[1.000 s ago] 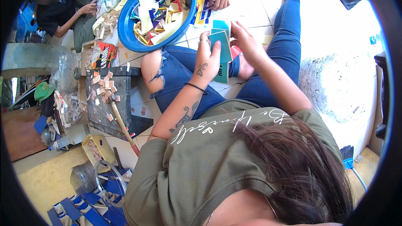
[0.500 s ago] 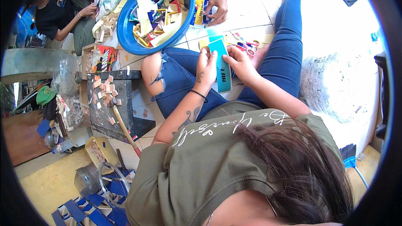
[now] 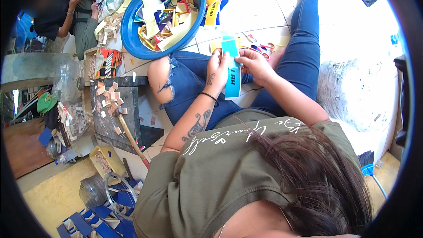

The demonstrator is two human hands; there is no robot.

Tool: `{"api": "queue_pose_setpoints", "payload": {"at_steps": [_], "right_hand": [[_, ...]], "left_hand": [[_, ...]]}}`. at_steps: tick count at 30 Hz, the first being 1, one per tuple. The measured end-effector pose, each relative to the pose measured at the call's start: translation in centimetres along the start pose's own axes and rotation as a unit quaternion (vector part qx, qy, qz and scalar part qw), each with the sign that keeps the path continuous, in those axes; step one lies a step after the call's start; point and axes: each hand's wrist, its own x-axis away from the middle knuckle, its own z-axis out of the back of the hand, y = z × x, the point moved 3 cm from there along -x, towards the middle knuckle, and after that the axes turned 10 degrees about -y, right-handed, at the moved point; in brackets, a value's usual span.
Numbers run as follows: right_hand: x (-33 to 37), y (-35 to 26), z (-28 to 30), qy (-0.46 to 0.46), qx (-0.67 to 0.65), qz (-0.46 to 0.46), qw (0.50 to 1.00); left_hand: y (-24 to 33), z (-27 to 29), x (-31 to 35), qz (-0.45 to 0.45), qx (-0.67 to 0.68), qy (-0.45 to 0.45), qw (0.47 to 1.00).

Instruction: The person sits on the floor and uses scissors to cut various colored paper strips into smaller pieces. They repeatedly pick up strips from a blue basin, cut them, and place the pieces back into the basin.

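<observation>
A long teal printed strip (image 3: 232, 87) of paper or card hangs over my lap, with what looks like another teal layer behind its top. My left hand (image 3: 217, 69) pinches its left edge, thumb lying on the front. From the other side, my right hand (image 3: 255, 64) grips the right edge between thumb and bent fingers. Just beyond my hands, red-handled scissors (image 3: 266, 53) lie among paper scraps by my foot.
A blue basin (image 3: 128, 39) full of paper offcuts stands ahead on the left. Yellow and blue printed strips (image 3: 213, 11) lie beside it. Left of my knee, small wooden blocks (image 3: 112, 97) and a hammer (image 3: 132, 139) rest on a dark block. A co-worker (image 3: 66, 13) sits far left.
Another person's hand has left the yellow printed strips. The co-worker at far left has raised a hand toward a red object. My right fingers have shifted slightly on the teal strip.
</observation>
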Motion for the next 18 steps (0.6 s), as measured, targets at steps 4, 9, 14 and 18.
{"api": "queue_pose_setpoints", "payload": {"at_steps": [4,9,14,18], "right_hand": [[-5.4,-1.3,2.7,0.036,-0.030,0.001,0.999],[-15.5,-3.6,6.0,0.126,0.034,0.009,0.991],[-24.3,-3.8,7.6,0.203,0.102,-0.031,0.973],[-29.1,-1.8,9.0,0.256,0.151,-0.017,0.955]], "left_hand": [[-0.3,1.0,-1.1,-0.041,0.033,0.047,0.997],[-1.4,2.5,-0.8,0.010,-0.027,0.100,0.995],[-1.9,2.4,-1.2,-0.022,0.003,0.103,0.994],[-1.8,2.2,-1.2,0.006,-0.009,0.107,0.994]]}}
